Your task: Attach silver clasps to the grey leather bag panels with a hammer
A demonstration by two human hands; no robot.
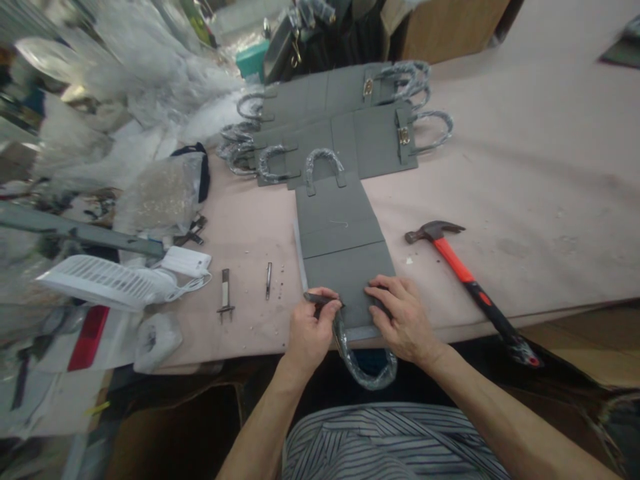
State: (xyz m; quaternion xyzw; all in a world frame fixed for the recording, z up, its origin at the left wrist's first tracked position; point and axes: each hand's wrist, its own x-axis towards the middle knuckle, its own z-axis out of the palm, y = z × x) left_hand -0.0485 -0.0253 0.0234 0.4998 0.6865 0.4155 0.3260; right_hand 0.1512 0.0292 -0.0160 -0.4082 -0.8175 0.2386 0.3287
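Observation:
A long grey bag panel (345, 223) lies lengthwise before me, creased across its middle. One plastic-wrapped handle (324, 160) arches at its far end; another wrapped handle (373, 381) hangs over the table's near edge. My left hand (314, 327) pinches a dark, pen-like tool (316, 298) at the panel's lower left, its tip near the handle's base. My right hand (399, 317) rests on the panel's lower right, fingers spread and bent, with nothing seen in it.
A claw hammer (453, 260) lies to the right. On the left are a metal tool (225, 293), a small punch (269, 280), a white fan-like device (107, 280) and plastic bags (160, 193). More grey panels (340, 130) and a cardboard box (450, 30) sit behind.

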